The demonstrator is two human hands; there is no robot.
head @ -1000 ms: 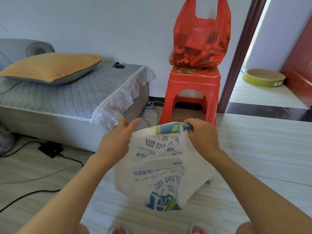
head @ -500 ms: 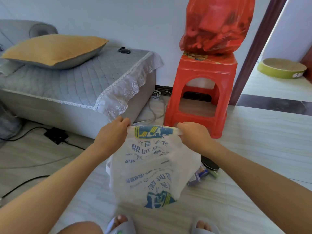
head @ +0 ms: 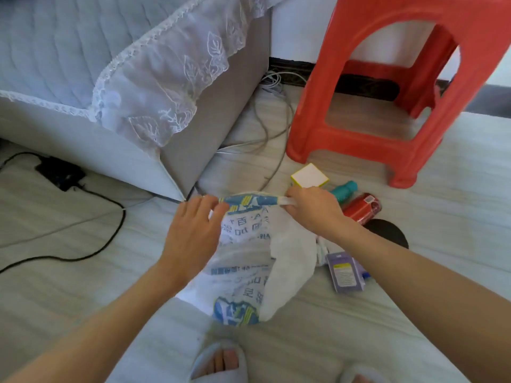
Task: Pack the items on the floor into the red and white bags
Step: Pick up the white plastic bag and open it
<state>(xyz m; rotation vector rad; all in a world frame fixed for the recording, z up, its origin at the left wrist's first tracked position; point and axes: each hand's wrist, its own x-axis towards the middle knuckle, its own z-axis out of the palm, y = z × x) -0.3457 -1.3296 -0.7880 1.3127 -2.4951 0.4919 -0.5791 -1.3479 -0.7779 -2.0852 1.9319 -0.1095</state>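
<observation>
White bag (head: 249, 261): it hangs at the centre, above the floor (head: 442, 272), mouth at 12 o'clock.
Left hand (head: 190, 233): the fingers pinch the rim of the bag.
Right hand (head: 312, 211): the fingers are clenched on the rim.
Items left: yellow box (head: 309, 176), teal bottle (head: 344, 189), red can (head: 362, 208), purple pack (head: 347, 272), all at 2 to 3 o'clock.
Progress: I judge packing into this bag is not yet started.

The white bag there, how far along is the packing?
Early, by the look of it. Nothing can be seen going into the white bag yet. In hand: the left hand and right hand both grip its rim. Left on the floor: a yellow-and-white box, teal bottle, red can, black disc and purple packet. The red bag is out of view.
</observation>
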